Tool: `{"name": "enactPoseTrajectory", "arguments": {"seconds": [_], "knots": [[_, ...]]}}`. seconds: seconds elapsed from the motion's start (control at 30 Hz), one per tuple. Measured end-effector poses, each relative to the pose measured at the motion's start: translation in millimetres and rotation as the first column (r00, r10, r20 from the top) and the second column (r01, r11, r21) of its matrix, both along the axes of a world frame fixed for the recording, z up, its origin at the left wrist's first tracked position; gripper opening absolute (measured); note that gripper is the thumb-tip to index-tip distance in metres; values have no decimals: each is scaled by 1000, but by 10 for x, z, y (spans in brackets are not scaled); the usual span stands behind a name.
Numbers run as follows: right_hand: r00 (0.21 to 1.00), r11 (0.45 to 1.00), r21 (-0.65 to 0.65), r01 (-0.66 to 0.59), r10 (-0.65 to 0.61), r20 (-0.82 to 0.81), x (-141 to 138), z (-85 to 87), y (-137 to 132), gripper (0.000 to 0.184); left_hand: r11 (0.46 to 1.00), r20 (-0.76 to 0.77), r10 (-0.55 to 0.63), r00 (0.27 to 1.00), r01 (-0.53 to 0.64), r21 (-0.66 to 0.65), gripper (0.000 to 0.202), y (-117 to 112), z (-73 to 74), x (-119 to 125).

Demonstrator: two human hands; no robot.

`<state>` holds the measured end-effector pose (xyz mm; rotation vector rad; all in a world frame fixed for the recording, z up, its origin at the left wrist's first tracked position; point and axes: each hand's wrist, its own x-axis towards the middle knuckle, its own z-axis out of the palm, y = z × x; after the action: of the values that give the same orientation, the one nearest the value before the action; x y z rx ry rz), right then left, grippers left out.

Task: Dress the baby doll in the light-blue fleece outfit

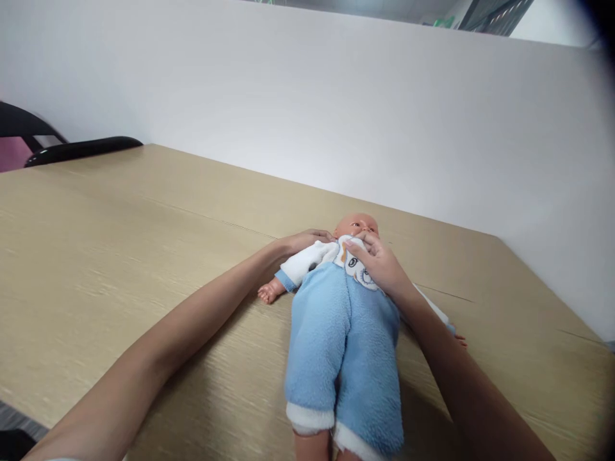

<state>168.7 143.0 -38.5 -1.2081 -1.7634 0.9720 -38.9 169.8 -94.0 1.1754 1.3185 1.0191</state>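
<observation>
A: Framing the foreground, your bare left forearm (161,349) and right forearm (464,378) flank a baby doll (319,333) lying on its back on a wooden bench (144,256).

B: Where is the doll from your fingers?

A: Directly beneath the fingers of your left hand (307,241) and right hand (382,261). Its long axis runs nearly straight away from you, legs on your side of the fingers, bald head (356,222) just past the fingertips.

B: Which hand is nearer?

A: Both reach the neck area. Your right lies over the upper chest, below the chin and closer to the midline; your left is at the side, by the shoulder, past a white sleeve (305,261).

B: And the fingers themselves?

A: On the right, thumb and fingers bend over the white collar (341,242); whether they pinch the cloth, you cannot tell from here. On the left, they stretch toward the neck, and whether they grip anything is hidden.

B: What else surrounds them?

A: Just your side of the right fingers, a cartoon face (358,269) decorates the chest, above blue fleece trousers (369,358) with white hems. One doll hand (271,292) rests nearer you than your left fingers. Well beyond the fingers stands a white partition (312,109); far to their left, a black chair (91,148).

B: Containers?

A: None shows in frame.
</observation>
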Motion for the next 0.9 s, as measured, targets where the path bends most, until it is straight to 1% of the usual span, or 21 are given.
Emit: {"name": "enactPoseTrajectory", "arguments": {"seconds": [0.03, 0.07, 0.1, 0.13, 0.17, 0.23, 0.27, 0.3, 0.37, 0.4, 0.47, 0.53, 0.63, 0.7, 0.77, 0.83, 0.9], "knots": [[985, 994, 100, 42, -58, 163, 27, 76, -44, 35, 999, 16, -41, 999, 41, 37, 11, 45, 94, -31], [946, 980, 189, 63, -119, 303, 55, 144, -81, 32, 994, 6, -89, 996, 88, 65, 12, 85, 193, -67], [900, 966, 249, 67, -166, 403, 81, 200, -109, 30, 984, -28, -138, 990, 140, 109, 14, 112, 292, -104], [866, 960, 272, 65, -190, 462, 104, 237, -126, 31, 962, -92, -178, 980, 193, 193, 15, 118, 386, -140], [850, 962, 267, 64, -192, 491, 123, 253, -131, 32, 924, -176, -194, 965, 241, 299, 16, 99, 469, -172], [844, 971, 233, 60, -174, 507, 145, 233, -113, 35, 804, -333, -172, 927, 328, 497, 18, -19, 587, -220], [843, 975, 217, 53, -160, 514, 149, 204, -97, 36, 749, -380, -167, 910, 368, 551, 19, -109, 619, -240], [841, 978, 202, 46, -146, 521, 150, 170, -79, 37, 719, -399, -187, 897, 402, 567, 22, -212, 634, -260], [839, 984, 172, 36, -124, 529, 145, 108, -49, 37, 687, -439, -286, 852, 502, 525, 27, -418, 621, -313], [840, 987, 158, 40, -119, 530, 140, 85, -41, 37, 675, -477, -312, 822, 545, 497, 29, -505, 603, -350], [836, 988, 138, 65, -130, 534, 129, 58, -38, 38, 663, -576, -312, 755, 608, 438, 27, -619, 565, -445], [832, 987, 140, 74, -138, 538, 119, 42, -44, 38, 654, -649, -326, 688, 660, 370, 23, -655, 547, -551], [837, 983, 175, 62, -147, 528, 108, 16, -48, 41, 624, -641, -443, 627, 729, 282, 18, -621, 560, -679], [843, 981, 181, 65, -152, 517, 107, 2, -44, 43, 612, -619, -487, 616, 746, 261, 16, -583, 572, -722], [845, 984, 167, 69, -146, 514, 113, 2, -38, 41, 633, -606, -483, 632, 730, 258, 18, -553, 567, -729], [845, 987, 148, 63, -132, 518, 123, 20, -38, 39, 669, -602, -449, 660, 695, 264, 20, -536, 538, -705], [848, 990, 129, 58, -117, 517, 132, 45, -49, 39, 685, -639, -380, 669, 667, 292, 19, -536, 486, -649]]}}
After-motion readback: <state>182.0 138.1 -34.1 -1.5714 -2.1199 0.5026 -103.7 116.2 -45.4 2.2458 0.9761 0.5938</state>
